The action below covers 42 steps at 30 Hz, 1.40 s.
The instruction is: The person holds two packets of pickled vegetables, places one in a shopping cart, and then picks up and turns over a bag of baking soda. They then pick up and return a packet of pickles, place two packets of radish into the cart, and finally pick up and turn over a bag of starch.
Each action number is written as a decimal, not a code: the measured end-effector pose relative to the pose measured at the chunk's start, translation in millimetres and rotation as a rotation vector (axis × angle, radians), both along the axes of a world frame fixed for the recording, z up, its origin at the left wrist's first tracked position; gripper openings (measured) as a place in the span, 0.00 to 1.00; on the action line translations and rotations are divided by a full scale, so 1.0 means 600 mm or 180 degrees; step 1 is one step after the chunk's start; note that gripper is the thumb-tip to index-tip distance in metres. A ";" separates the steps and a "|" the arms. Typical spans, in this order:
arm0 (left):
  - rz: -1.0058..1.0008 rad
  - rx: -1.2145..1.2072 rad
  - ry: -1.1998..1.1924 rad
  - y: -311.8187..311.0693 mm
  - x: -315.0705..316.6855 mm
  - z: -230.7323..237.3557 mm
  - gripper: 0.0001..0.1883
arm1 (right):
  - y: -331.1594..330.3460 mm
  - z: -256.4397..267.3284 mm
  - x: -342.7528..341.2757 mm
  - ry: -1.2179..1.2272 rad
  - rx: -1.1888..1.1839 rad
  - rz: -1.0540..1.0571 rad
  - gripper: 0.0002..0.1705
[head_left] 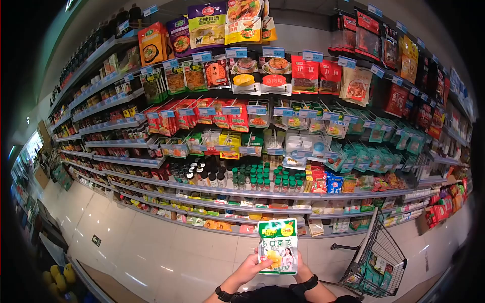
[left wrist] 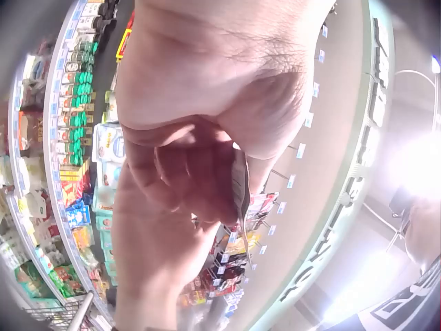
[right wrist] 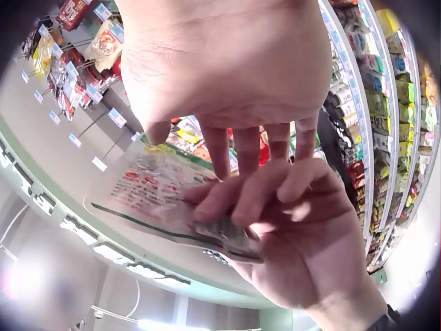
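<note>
White-and-green printed plastic packet (head_left: 277, 246) being held up in front of the body, over the pale tiled floor (head_left: 177, 247), front face turned toward the head camera. It is being gripped by the left hand (head_left: 248, 267), thumb being laid across the lower left of the front, fingers (right wrist: 258, 196) being curled against the back. The right hand (head_left: 304, 272) is being kept behind the lower right edge; in the right wrist view its fingers are being held nearly straight, slightly spread, close to the left fingers. Whether the packet is being touched by them cannot be told. A black band (head_left: 223, 294) is being worn on the left wrist, another on the right.

Beyond the packet, clear bottles with green caps (head_left: 260, 182) are being carried by the long grey metal shelf (head_left: 262, 194), near its front edge. Flat red packets (head_left: 222, 113) are being hung from hooks above. At lower right, green packets (head_left: 374, 276) are being contained in a dark wire-mesh shopping cart (head_left: 389, 250), well apart from the bottles.
</note>
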<state>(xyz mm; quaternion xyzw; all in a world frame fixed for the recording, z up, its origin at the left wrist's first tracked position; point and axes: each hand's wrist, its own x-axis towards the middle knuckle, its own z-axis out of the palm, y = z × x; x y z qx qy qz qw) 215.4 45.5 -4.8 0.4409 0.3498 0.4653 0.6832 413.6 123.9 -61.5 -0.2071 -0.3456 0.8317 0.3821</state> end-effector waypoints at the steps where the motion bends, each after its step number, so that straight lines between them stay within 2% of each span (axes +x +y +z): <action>1: -0.0001 -0.0003 -0.0008 0.003 0.005 -0.002 0.16 | 0.004 0.023 -0.014 0.0146 0.0032 0.0203 0.39; 3: 0.0183 -0.0068 -0.0430 0.007 0.013 -0.005 0.17 | 0.010 0.070 -0.048 0.0437 0.0084 0.0599 0.41; 4: 0.0040 -0.0287 -0.0683 0.006 0.009 -0.004 0.19 | 0.007 0.077 -0.057 0.0587 0.0104 0.0794 0.43; 5: 0.0032 -0.0295 -0.0683 0.005 0.009 -0.006 0.19 | 0.005 0.073 -0.062 0.0588 0.0098 0.0784 0.43; 7: -0.0092 -0.0396 -0.1153 0.006 0.007 -0.011 0.19 | 0.002 0.085 -0.076 0.0798 0.0242 0.0771 0.47; 8: -0.0118 -0.0407 -0.1143 0.007 0.007 -0.013 0.19 | -0.005 0.109 -0.070 0.1065 0.0169 0.0801 0.44; 11: -0.0076 -0.0162 -0.1153 0.012 0.007 -0.014 0.17 | 0.002 0.103 -0.068 0.0867 0.0509 0.0436 0.40; 13: -0.0274 -0.0658 -0.1460 0.018 -0.004 -0.010 0.17 | 0.013 0.091 -0.067 0.1007 0.0334 0.0406 0.38; 14: -0.0305 -0.0669 -0.1450 0.024 -0.014 -0.027 0.17 | 0.020 0.085 -0.064 0.1134 0.0159 0.0413 0.36; 15: -0.0681 -0.0543 -0.1599 0.032 -0.028 -0.059 0.19 | 0.025 0.080 -0.060 0.1260 -0.0018 0.0422 0.34; 16: -0.1054 -0.0417 -0.1750 0.038 -0.031 -0.063 0.21 | 0.036 0.092 -0.047 0.1202 0.0011 0.0673 0.27; 17: -0.1074 -0.0429 -0.1749 0.036 -0.028 -0.067 0.21 | 0.036 0.101 -0.052 0.1203 0.0009 0.0649 0.27; 19: 0.0133 -0.0717 -0.1095 0.026 -0.016 -0.032 0.23 | 0.021 0.135 -0.072 0.0595 -0.0104 -0.0721 0.23; 20: 0.0384 -0.0697 -0.0825 0.027 -0.015 -0.028 0.27 | 0.030 0.127 -0.068 0.0434 -0.0103 -0.0834 0.21; 21: 0.0378 -0.0705 -0.0818 0.031 -0.017 -0.021 0.27 | 0.033 0.125 -0.066 0.0439 -0.0110 -0.0842 0.21; 23: 0.0510 -0.0680 -0.1279 0.038 -0.029 -0.007 0.28 | 0.040 0.125 -0.065 0.0197 0.0062 -0.1153 0.21; 24: 0.0153 -0.0579 -0.1364 0.042 -0.041 -0.010 0.31 | 0.043 0.122 -0.066 0.0013 0.0156 -0.1285 0.20; 28: 0.0430 -0.0355 -0.1164 0.042 -0.037 -0.011 0.26 | 0.048 0.126 -0.061 -0.0333 0.0447 -0.1376 0.19; 30: 0.0723 -0.0308 -0.0156 0.045 -0.027 -0.004 0.19 | 0.049 0.126 -0.060 -0.0494 0.0666 -0.1240 0.21; 31: 0.0739 -0.0313 -0.0162 0.046 -0.023 0.003 0.19 | 0.049 0.124 -0.058 -0.0499 0.0663 -0.1224 0.21; 33: 0.0832 -0.0396 -0.0665 0.049 -0.020 0.017 0.14 | 0.048 0.118 -0.056 -0.0119 0.0528 -0.1103 0.19; 37: 0.0921 -0.0229 -0.0648 0.057 -0.020 0.019 0.13 | 0.047 0.125 -0.045 -0.0100 0.0543 -0.0989 0.21; 39: 0.1109 -0.0001 -0.0314 0.059 -0.015 0.022 0.13 | 0.045 0.138 -0.048 -0.0049 0.0584 -0.1166 0.24; 40: 0.1120 -0.0015 -0.0318 0.058 -0.008 0.025 0.13 | 0.038 0.148 -0.049 -0.0469 0.0754 -0.1324 0.31; 41: 0.1402 0.0306 0.0382 0.055 0.000 0.029 0.13 | 0.034 0.153 -0.052 -0.0481 0.0732 -0.1313 0.31; 42: 0.1665 0.0614 0.1090 0.051 0.010 0.035 0.13 | 0.030 0.158 -0.057 -0.0501 0.0929 -0.1319 0.35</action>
